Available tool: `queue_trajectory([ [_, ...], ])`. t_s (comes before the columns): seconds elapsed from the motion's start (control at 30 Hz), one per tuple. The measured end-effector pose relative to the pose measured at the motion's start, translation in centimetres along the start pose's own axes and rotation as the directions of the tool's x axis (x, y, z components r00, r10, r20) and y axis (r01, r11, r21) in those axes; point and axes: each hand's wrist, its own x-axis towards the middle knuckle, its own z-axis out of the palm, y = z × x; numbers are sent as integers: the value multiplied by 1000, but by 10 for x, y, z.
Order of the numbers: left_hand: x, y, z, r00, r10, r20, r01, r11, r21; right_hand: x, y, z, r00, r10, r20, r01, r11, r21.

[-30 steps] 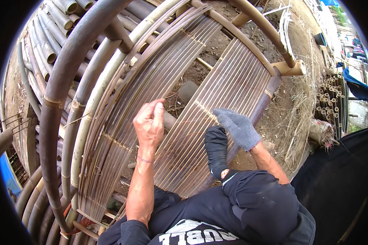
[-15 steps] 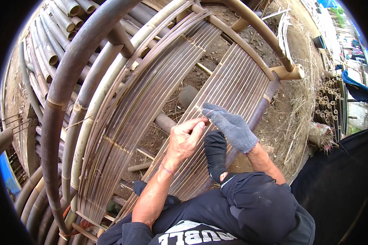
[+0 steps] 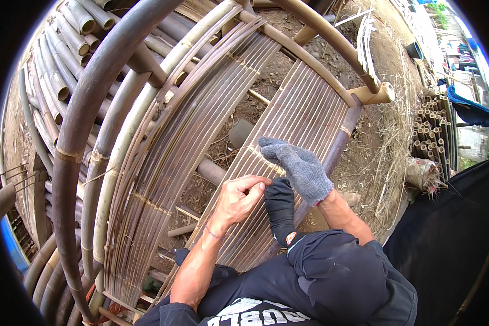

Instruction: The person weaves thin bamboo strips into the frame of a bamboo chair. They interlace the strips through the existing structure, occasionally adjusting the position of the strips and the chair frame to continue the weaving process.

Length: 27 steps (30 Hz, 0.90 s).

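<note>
My bare left hand (image 3: 238, 200) is closed in a pinch above the slatted seat, fingertips close to my black-covered foot (image 3: 280, 204). Anything between those fingertips is too fine to make out. My right hand (image 3: 301, 167), in a grey knit glove, has its fingers bent together over the same slats; whatever they grip is hidden. Beneath both hands runs a panel of narrow bamboo slats (image 3: 309, 103), part of a curved bamboo bench frame (image 3: 337, 149). A second slatted panel (image 3: 201, 114) lies to the left, across a gap showing soil.
Thick curved bamboo poles (image 3: 73, 130) rise along the left side. Behind them lies a stack of cut bamboo (image 3: 54, 70). At the right stand a bundle of thin bamboo (image 3: 432, 133) and a blue cloth (image 3: 470, 111). Loose fibres (image 3: 388, 146) litter the ground.
My hands have moved apart: the left a little lower, the gloved right slightly up and left. The view has shifted a little.
</note>
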Motion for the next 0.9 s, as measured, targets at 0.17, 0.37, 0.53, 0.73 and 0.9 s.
queue_trajectory([
  [0.17,-1,-7,-6,998,58,7,-58,998,36,3,-1,-2,998,12,-54,-12,1000,5],
  [0.37,4,20,-5,970,186,-155,-122,928,353,-3,-4,-1,989,-112,-99,89,972,-219],
  [0.53,17,39,22,1000,0,-4,-2,853,-522,-3,-1,11,967,-210,-148,182,967,-180],
  [0.73,19,31,18,906,-345,246,423,709,-564,-10,11,-15,967,-212,-142,185,966,-182],
  [0.9,25,24,28,926,-345,153,374,896,-238,-30,30,-33,987,-150,-60,136,972,-193],
])
